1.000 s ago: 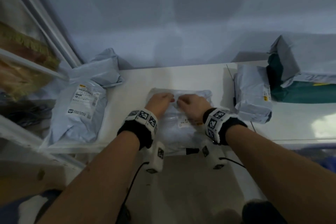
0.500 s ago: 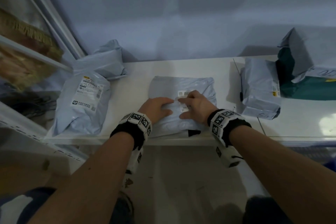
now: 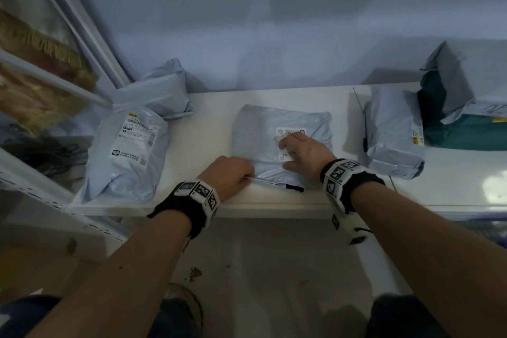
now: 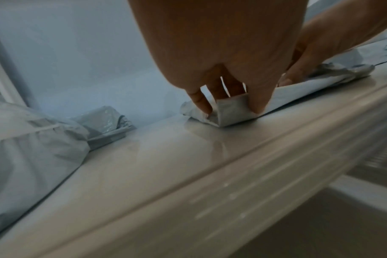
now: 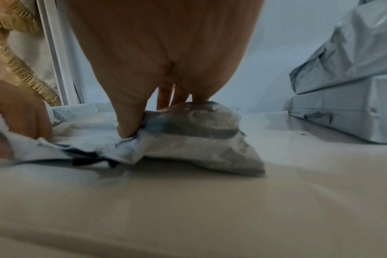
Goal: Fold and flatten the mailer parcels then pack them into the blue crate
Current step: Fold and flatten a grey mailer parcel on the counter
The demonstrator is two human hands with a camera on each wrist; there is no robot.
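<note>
Head view: a grey mailer [image 3: 274,129] lies flat on the white table [image 3: 208,123], near its front edge. The left hand [image 3: 227,175] has its fingers curled round the mailer's near-left corner. The right hand [image 3: 304,153] lies on top of the mailer, fingers spread over its white label [image 3: 288,132] and pressing down. A second mailer [image 3: 123,153] sits well to the left with a third [image 3: 162,90] behind it; a fourth [image 3: 392,134] stands to the right, just beside a green parcel [image 3: 466,134].

Left wrist view: the fingers [image 4: 199,103] and thumb pinch a folded corner of the mailer [image 4: 230,111] against the table [image 4: 166,157].

Right wrist view: the thumb [image 5: 128,125] digs into a crease of the mailer [image 5: 188,143], the other fingers reaching over its far side; the picture is blurred, so whether they press or curl there is unclear. The left hand [image 5: 18,113] shows at the left edge.
</note>
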